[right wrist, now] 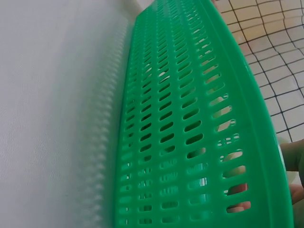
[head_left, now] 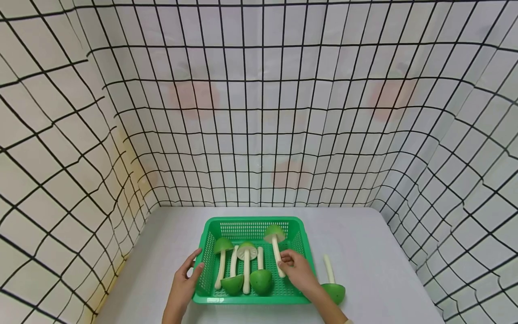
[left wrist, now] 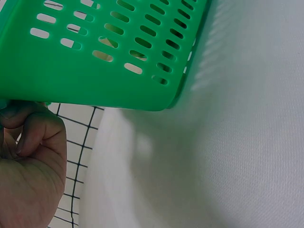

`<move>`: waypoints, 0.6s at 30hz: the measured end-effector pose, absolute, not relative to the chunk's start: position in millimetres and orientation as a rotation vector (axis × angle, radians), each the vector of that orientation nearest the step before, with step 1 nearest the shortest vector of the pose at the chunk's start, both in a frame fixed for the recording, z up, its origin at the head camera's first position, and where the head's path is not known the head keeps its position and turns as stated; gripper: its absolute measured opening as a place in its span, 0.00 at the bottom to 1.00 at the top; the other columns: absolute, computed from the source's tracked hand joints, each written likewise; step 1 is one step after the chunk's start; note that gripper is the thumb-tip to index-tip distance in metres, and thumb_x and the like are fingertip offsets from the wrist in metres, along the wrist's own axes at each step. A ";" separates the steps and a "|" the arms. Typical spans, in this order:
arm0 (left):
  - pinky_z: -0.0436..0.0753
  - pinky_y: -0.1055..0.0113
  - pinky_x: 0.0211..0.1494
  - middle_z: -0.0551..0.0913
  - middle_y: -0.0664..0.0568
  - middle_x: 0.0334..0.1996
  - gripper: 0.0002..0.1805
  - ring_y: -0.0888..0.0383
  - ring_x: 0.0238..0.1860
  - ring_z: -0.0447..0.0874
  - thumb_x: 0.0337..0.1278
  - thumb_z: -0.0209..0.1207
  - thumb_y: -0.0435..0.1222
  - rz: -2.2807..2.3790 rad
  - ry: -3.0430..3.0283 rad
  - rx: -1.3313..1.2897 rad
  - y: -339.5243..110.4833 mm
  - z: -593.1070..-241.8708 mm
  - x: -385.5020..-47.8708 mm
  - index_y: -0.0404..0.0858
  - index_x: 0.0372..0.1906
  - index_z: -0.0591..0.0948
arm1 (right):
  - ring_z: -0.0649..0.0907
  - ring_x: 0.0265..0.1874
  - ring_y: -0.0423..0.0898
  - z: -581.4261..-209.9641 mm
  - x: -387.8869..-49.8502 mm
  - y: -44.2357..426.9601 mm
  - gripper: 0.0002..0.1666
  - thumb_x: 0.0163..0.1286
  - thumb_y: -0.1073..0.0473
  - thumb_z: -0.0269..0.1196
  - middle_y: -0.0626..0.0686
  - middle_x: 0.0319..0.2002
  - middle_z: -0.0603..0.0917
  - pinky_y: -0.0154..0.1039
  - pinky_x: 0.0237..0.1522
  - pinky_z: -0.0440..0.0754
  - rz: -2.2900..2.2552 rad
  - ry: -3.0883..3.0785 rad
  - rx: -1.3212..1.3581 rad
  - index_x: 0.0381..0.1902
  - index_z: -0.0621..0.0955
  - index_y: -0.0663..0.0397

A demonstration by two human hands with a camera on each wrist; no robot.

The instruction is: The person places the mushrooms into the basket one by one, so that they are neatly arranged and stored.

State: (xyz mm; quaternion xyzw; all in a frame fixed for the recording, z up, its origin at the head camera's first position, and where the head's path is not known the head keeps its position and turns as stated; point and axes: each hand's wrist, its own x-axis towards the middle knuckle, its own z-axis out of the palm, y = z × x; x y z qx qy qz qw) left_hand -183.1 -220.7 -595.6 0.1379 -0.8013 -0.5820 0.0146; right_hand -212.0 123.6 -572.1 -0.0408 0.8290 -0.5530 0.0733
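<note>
A green basket (head_left: 252, 300) holds several mushroom shapes with green caps and white stems, lying side by side with caps at alternating ends. My right hand (head_left: 299, 272) pinches the lower stem of the rightmost mushroom (head_left: 274, 234), whose cap points to the far side, inside the basket. At the basket's left rim, my left hand (head_left: 182, 285) grips with thumb and fingers; the left wrist view shows this hand (left wrist: 31, 166) with curled fingers under the green rim (left wrist: 95, 90). In the right wrist view the basket wall (right wrist: 166, 118) hides most of the right hand (right wrist: 297, 185).
Another green-capped mushroom (head_left: 334, 292) lies on the white table (head_left: 376, 270), right of the basket and beside the right forearm, its stem pointing away. Black wire grid (head_left: 259, 108) in front of pale sheeting stands behind the table and along both sides.
</note>
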 end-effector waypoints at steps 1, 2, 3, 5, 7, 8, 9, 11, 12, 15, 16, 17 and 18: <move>0.82 0.66 0.37 0.76 0.43 0.50 0.28 0.54 0.41 0.77 0.75 0.59 0.43 -1.814 -2.496 0.432 -220.7 -595.3 -183.3 0.54 0.75 0.71 | 0.81 0.45 0.47 -572.3 -212.3 122.8 0.18 0.73 0.60 0.65 0.56 0.47 0.83 0.36 0.41 0.82 -1.655 2.489 -0.118 0.55 0.80 0.64; 0.81 0.66 0.37 0.76 0.43 0.50 0.28 0.54 0.41 0.76 0.75 0.59 0.43 -1.813 -2.497 0.435 -220.6 -595.1 -183.6 0.54 0.75 0.71 | 0.81 0.44 0.47 -572.2 -212.4 122.1 0.17 0.72 0.61 0.65 0.56 0.46 0.83 0.35 0.40 0.82 -1.646 2.492 -0.115 0.55 0.81 0.65; 0.82 0.66 0.37 0.76 0.43 0.50 0.28 0.54 0.41 0.76 0.75 0.59 0.43 -1.815 -2.497 0.437 -220.3 -594.8 -183.9 0.54 0.75 0.71 | 0.81 0.43 0.47 -572.0 -212.6 121.3 0.17 0.72 0.62 0.65 0.56 0.45 0.83 0.35 0.40 0.82 -1.640 2.494 -0.111 0.54 0.81 0.65; 0.81 0.66 0.36 0.76 0.43 0.50 0.28 0.54 0.41 0.76 0.75 0.59 0.43 -1.818 -2.494 0.436 -220.9 -594.2 -184.1 0.54 0.75 0.71 | 0.82 0.42 0.47 -572.1 -213.0 119.1 0.16 0.72 0.63 0.64 0.56 0.44 0.83 0.36 0.39 0.83 -1.630 2.497 -0.112 0.54 0.80 0.67; 0.80 0.66 0.36 0.75 0.43 0.50 0.28 0.54 0.40 0.76 0.74 0.59 0.44 -1.820 -2.491 0.429 -221.4 -594.1 -184.7 0.55 0.75 0.71 | 0.82 0.41 0.47 -572.1 -213.5 117.6 0.15 0.72 0.65 0.63 0.57 0.43 0.83 0.36 0.39 0.84 -1.633 2.497 -0.117 0.53 0.80 0.68; 0.80 0.66 0.36 0.75 0.43 0.50 0.28 0.54 0.40 0.76 0.74 0.59 0.44 -1.821 -2.488 0.425 -221.5 -593.9 -185.0 0.55 0.75 0.71 | 0.82 0.41 0.47 -572.3 -213.8 117.2 0.14 0.72 0.66 0.63 0.57 0.43 0.83 0.37 0.38 0.84 -1.633 2.499 -0.120 0.53 0.80 0.68; 0.80 0.66 0.36 0.75 0.43 0.50 0.28 0.54 0.40 0.75 0.75 0.59 0.44 -1.821 -2.488 0.422 -221.5 -593.8 -185.2 0.55 0.75 0.71 | 0.83 0.41 0.47 -573.0 -214.2 116.9 0.14 0.72 0.66 0.63 0.57 0.43 0.83 0.37 0.38 0.84 -1.635 2.499 -0.126 0.53 0.80 0.68; 0.80 0.66 0.36 0.75 0.43 0.50 0.28 0.54 0.40 0.75 0.75 0.59 0.44 -1.825 -2.484 0.422 -221.6 -593.6 -185.2 0.55 0.75 0.71 | 0.83 0.40 0.47 -574.6 -214.6 116.5 0.13 0.72 0.67 0.63 0.57 0.42 0.83 0.37 0.36 0.84 -1.628 2.507 -0.138 0.52 0.80 0.68; 0.80 0.66 0.36 0.75 0.43 0.50 0.28 0.54 0.40 0.75 0.75 0.59 0.44 -1.822 -2.486 0.426 -221.5 -593.6 -185.0 0.55 0.75 0.71 | 0.83 0.39 0.47 -575.2 -214.5 116.4 0.13 0.72 0.67 0.63 0.57 0.41 0.83 0.37 0.36 0.83 -1.624 2.505 -0.138 0.51 0.80 0.69; 0.79 0.67 0.36 0.75 0.43 0.50 0.28 0.54 0.40 0.75 0.75 0.59 0.43 -1.820 -2.492 0.439 -221.0 -593.4 -183.9 0.54 0.75 0.71 | 0.83 0.37 0.46 -577.5 -214.1 116.3 0.13 0.71 0.67 0.63 0.57 0.40 0.84 0.38 0.35 0.83 -1.595 2.511 -0.148 0.50 0.80 0.69; 0.79 0.67 0.36 0.75 0.43 0.49 0.27 0.54 0.40 0.75 0.75 0.59 0.42 -1.823 -2.490 0.443 -220.7 -593.2 -183.5 0.54 0.75 0.71 | 0.83 0.37 0.46 -577.9 -213.9 116.1 0.12 0.71 0.67 0.63 0.57 0.40 0.84 0.39 0.34 0.83 -1.583 2.512 -0.147 0.50 0.80 0.69; 0.79 0.67 0.36 0.75 0.43 0.49 0.27 0.54 0.40 0.75 0.75 0.59 0.42 -1.825 -2.492 0.442 -220.4 -593.2 -183.1 0.54 0.75 0.71 | 0.83 0.36 0.46 -578.6 -213.7 116.0 0.12 0.71 0.67 0.63 0.57 0.39 0.84 0.39 0.34 0.83 -1.571 2.511 -0.143 0.50 0.80 0.69; 0.79 0.67 0.36 0.75 0.43 0.49 0.27 0.54 0.40 0.75 0.75 0.58 0.42 -1.829 -2.491 0.442 -220.0 -593.1 -182.7 0.54 0.75 0.71 | 0.83 0.36 0.46 -579.3 -213.6 115.8 0.12 0.71 0.67 0.63 0.57 0.39 0.84 0.40 0.34 0.83 -1.558 2.508 -0.136 0.50 0.80 0.69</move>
